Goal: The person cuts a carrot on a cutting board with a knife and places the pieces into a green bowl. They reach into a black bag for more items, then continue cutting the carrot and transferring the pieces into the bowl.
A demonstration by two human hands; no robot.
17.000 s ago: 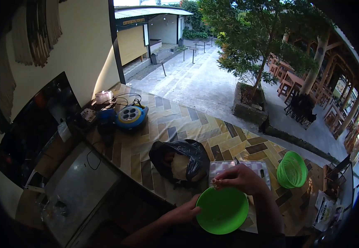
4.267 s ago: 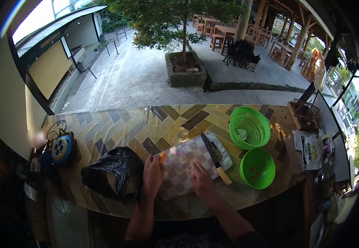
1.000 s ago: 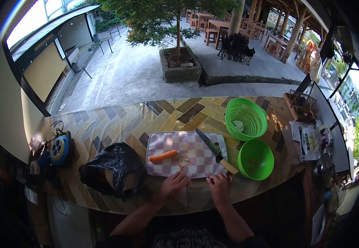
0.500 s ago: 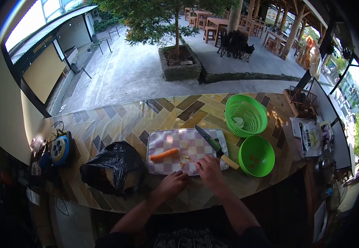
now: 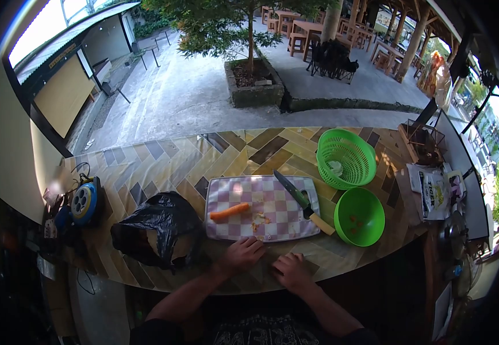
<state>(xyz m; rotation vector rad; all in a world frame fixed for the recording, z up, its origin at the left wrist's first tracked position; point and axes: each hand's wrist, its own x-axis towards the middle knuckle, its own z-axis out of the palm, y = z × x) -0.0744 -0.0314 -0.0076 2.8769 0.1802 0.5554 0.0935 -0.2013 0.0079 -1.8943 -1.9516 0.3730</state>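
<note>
A checkered pink-and-white cutting board point(image 5: 284, 230) lies on the table, with a peeled carrot point(image 5: 230, 211) on its left half and small orange-brown scraps point(image 5: 260, 219) near its middle. Across the board's right side rests a knife point(image 5: 301, 199), its wooden handle over the edge. My left hand point(image 5: 246, 253) is at the board's near edge, fingers loosely bent and holding nothing I can see. Below the board, my right hand point(image 5: 291, 271) rests on the tabletop, fingers slightly apart with nothing visible in them.
Right of the board stand a green bowl point(image 5: 373, 225) with orange bits inside and a green colander point(image 5: 365, 163) holding something whitish. A black plastic bag point(image 5: 172, 221) sits on the left, beyond it a blue cable reel point(image 5: 84, 204). Packets point(image 5: 435, 191) lie at far right.
My right hand has moved off the board, down toward the table's near edge. My left hand stays near the board's edge. The view has shifted slightly.
</note>
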